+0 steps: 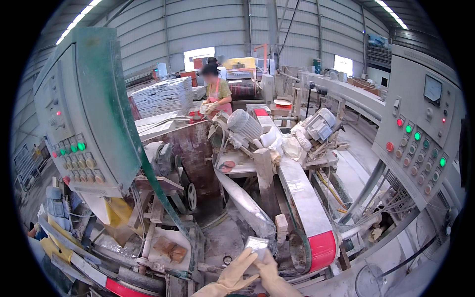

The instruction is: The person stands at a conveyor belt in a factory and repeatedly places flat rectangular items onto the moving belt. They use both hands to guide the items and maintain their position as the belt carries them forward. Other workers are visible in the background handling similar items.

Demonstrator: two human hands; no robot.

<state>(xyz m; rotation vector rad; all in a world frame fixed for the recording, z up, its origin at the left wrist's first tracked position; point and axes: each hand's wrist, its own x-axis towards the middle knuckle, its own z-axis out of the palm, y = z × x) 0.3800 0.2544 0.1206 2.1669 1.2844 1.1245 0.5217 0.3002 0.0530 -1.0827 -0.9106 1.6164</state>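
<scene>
A small rectangular slab (257, 243), pale grey to white with a shiny top face, is held up low in the middle of the head view. Fingers of my left hand (238, 272), in a cream work glove, close on its left side and lower edge. My right hand (267, 271), gloved alike, grips its right lower side; part of these fingers is hidden behind the slab and the left hand. Just right of my hands ends a conveyor belt (304, 200), whitish on top with a red section (322, 251) at its near end.
Control cabinets with lit buttons stand at left (74, 123) and right (420, 128). Dusty motors (245, 124) sit over the belt. Ahead, a co-worker (217, 91) in a pink apron stands beside stacked sheets (163, 96). A wooden post (264, 180) rises left of the belt.
</scene>
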